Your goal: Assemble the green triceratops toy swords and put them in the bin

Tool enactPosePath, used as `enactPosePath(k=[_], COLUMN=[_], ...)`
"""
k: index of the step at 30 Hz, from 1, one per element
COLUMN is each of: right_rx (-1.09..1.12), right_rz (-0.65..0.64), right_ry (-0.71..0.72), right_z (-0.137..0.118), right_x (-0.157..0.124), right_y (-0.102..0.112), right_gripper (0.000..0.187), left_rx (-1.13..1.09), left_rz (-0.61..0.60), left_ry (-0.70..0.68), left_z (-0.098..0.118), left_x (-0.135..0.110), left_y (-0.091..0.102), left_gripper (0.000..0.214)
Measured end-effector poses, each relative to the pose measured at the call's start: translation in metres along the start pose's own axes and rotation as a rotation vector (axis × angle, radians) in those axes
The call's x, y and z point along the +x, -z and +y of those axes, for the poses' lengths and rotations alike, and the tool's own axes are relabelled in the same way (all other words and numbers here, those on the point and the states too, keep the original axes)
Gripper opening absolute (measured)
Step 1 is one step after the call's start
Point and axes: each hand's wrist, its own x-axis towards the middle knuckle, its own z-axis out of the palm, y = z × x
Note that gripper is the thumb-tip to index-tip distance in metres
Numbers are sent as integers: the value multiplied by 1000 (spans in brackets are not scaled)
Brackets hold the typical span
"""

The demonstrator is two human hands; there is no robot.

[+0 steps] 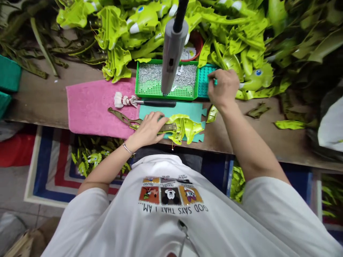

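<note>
My left hand (149,130) lies flat, fingers out, pressing a lime-green plastic toy shell (187,127) and an olive-brown part (125,119) onto a teal mat (174,111) at the bench's near edge. My right hand (223,87) reaches to the small teal studded tray (204,81), fingers curled down in a pinch; what they hold is hidden. Beside it stands a green tray of small silver screws (150,80). A grey electric screwdriver (172,50) hangs above that tray.
A pink towel (92,107) covers the bench at left, with a black-handled tool (155,103) with a cloth-wrapped end at its edge. Heaps of lime-green toy parts (139,21) fill the back of the bench. More parts lie in bins (91,157) below.
</note>
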Motion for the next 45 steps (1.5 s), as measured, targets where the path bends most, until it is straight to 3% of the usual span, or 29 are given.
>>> enactPosePath(k=[3, 7, 10, 16, 21, 25, 26, 29, 31, 33, 36, 40, 45], right_rx=[310, 562, 521, 290, 373, 179, 116, 1, -14, 31, 243, 535, 509], right_rz=[-66, -381, -483, -488, -456, -3, 46, 68, 55, 44, -19, -292, -493], right_ry=[78, 122, 87, 141, 193, 17, 1, 0, 14, 39, 86, 117, 37], right_z=[-38, -75, -79, -79, -66, -21, -8, 24, 31, 24, -11, -60, -69], right_x=[-44, -103, -120, -121, -94, -32, -17, 16, 20, 9, -29, -87, -117], right_y=[22, 41, 40, 33, 37, 23, 15, -8, -15, -11, 15, 49, 48], right_gripper=[9, 10, 18, 25, 12, 17, 20, 23, 22, 19, 12, 15, 16], left_rx=[76, 186, 237, 242, 204, 182, 181, 187, 202, 216, 212, 207, 220], left_rz=[4, 0, -6, 25, 30, 28, 26, 17, 15, 17, 9, -24, -5], left_ry=[-6, 8, -4, -22, -2, 26, 35, 42, 34, 30, 44, 65, 47], left_z=[3, 13, 20, 21, 16, 15, 16, 18, 20, 22, 26, 31, 32], left_x=[1, 7, 10, 10, 12, 15, 15, 16, 16, 16, 17, 19, 19], left_y=[1, 11, 19, 24, 23, 22, 22, 22, 23, 24, 27, 30, 30], left_gripper=[40, 43, 41, 41, 43, 44, 45, 43, 41, 39, 38, 40, 33])
